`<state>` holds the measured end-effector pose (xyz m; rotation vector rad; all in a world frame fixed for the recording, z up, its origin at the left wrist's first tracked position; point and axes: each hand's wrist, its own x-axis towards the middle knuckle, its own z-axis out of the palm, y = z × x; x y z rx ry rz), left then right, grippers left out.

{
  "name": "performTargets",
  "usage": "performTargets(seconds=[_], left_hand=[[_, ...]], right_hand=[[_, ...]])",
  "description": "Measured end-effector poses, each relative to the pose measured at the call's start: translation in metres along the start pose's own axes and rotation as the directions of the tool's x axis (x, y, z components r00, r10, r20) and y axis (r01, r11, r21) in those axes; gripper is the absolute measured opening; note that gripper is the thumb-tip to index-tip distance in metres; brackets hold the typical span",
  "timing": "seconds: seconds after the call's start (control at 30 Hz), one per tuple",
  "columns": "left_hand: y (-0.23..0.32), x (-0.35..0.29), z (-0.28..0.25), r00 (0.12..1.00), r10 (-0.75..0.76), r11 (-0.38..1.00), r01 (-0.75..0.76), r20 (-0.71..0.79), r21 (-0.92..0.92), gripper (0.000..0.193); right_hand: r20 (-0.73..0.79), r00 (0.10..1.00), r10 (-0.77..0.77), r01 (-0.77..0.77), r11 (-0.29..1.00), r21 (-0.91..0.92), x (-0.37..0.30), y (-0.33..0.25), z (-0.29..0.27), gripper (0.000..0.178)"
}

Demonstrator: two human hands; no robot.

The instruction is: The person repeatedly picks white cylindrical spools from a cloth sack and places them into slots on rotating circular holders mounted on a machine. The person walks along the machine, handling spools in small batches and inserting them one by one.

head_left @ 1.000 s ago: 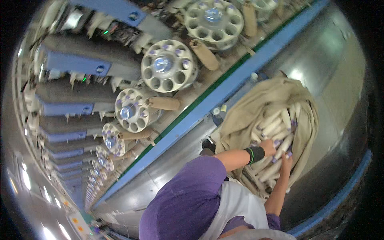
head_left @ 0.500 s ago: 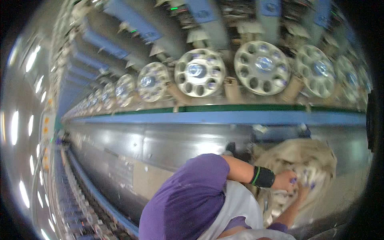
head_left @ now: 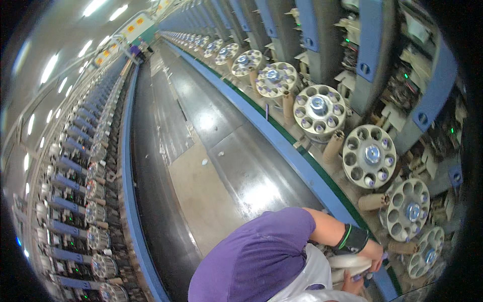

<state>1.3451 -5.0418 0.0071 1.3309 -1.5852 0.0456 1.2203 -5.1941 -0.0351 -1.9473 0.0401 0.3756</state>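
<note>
My left hand, below a black wristband with a green stripe, is closed around a yarn bobbin with a purple tube end. Just below it, my right hand curls its fingers at another purple-ended bobbin. Pale white yarn shows between the hands and my white apron; how many bobbins lie there I cannot make out. Both hands are beside the blue rail of the winding machine. The nearest round magazine has several pockets, some with purple-tipped bobbins in them.
A row of round magazines runs along the machine on my right, with brown cardboard tubes between them. The blue rail edges the dark metal floor. Another machine row stands left. A person is far down the aisle.
My view has turned, so the aisle now stretches away ahead. The beige sack of bobbins that my hands were in has left view. Both hands are now beside the blue rail.
</note>
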Motion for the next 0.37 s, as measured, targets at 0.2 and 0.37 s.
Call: performTargets(seconds=[0.2,0.37], left_hand=[[0.049,-0.064,-0.107,0.852,-0.482,0.869,0.434,-0.204,-0.238,0.011],[0.107,-0.093,-0.146,0.376,-0.926,0.076,0.287,0.040,-0.955,0.016]], right_hand=[[0.066,0.998,-0.003,-0.025,0.907,0.420,0.062,-0.095,0.055,0.051],[0.209,0.970,0.124,-0.218,0.824,0.522,0.066,-0.139,0.083,0.049]])
